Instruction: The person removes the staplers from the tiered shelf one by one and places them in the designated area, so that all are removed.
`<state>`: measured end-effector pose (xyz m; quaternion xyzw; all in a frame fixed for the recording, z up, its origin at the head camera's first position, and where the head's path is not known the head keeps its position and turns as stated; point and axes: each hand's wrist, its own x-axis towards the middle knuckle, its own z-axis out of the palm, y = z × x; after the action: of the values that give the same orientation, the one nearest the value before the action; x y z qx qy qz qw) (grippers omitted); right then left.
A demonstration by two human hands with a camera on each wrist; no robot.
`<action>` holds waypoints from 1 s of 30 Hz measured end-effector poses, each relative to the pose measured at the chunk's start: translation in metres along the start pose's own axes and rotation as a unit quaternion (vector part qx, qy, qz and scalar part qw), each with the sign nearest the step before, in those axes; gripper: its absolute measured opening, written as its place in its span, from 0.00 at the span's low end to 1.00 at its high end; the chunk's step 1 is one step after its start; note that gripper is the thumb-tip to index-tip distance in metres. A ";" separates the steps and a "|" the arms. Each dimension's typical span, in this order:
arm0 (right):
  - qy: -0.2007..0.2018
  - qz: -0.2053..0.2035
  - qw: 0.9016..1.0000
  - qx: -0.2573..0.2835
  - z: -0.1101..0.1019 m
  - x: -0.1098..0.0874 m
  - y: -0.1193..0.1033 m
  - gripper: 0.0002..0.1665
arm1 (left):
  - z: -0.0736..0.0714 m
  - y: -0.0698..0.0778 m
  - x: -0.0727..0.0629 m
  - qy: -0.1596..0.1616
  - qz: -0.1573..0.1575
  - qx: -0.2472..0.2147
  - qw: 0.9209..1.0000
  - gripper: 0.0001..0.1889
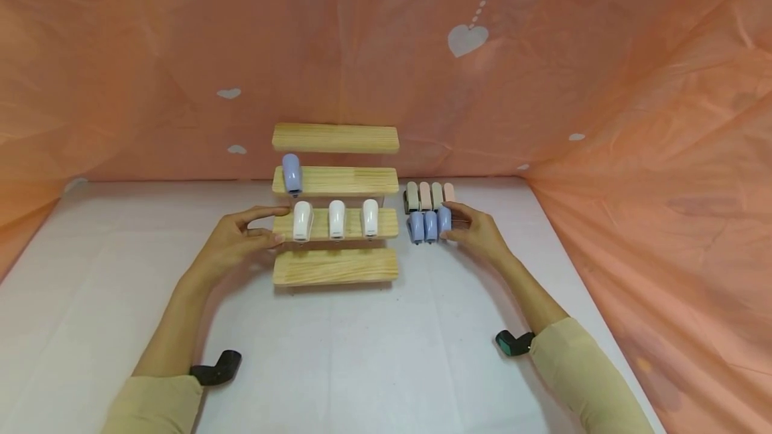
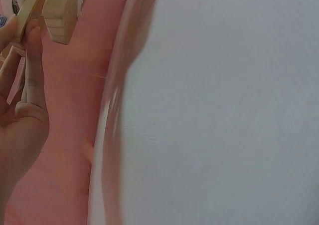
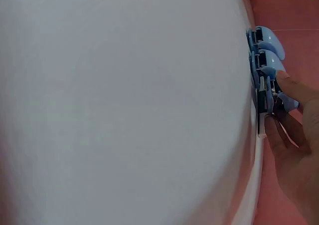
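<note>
My left hand (image 1: 232, 240) holds the left end of a wooden tiered shelf (image 1: 334, 267), thumb and fingertips on the board's edge in the left wrist view. Three small white staplers (image 1: 336, 220) stand spaced along that board, and one blue stapler (image 1: 292, 174) sits on the left of the board above. To the shelf's right, my right hand (image 1: 479, 233) pinches a blue stapler (image 1: 444, 218) between thumb and fingers, at the end of a short row. Beside it are two more blue staplers (image 1: 423, 227); in the right wrist view the held stapler (image 3: 290, 103) is tilted and partly hidden.
Behind the blue row stand two grey-green staplers (image 1: 413, 196) and two pink staplers (image 1: 425, 196). A white cloth (image 1: 362, 353) covers the table. An orange sheet with hearts (image 1: 386, 39) hangs at the back and right.
</note>
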<state>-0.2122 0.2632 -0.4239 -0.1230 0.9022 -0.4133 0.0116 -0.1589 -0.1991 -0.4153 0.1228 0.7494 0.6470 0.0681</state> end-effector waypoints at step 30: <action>-0.016 -0.007 1.000 0.024 -0.002 -0.005 0.006 0.38 | 0.005 0.001 0.002 -0.003 0.000 -0.006 1.000 0.26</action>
<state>-0.2086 0.2701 -0.4272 -0.1358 0.8909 -0.4326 0.0260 -0.1594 -0.1939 -0.4145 0.1244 0.7455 0.6509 0.0716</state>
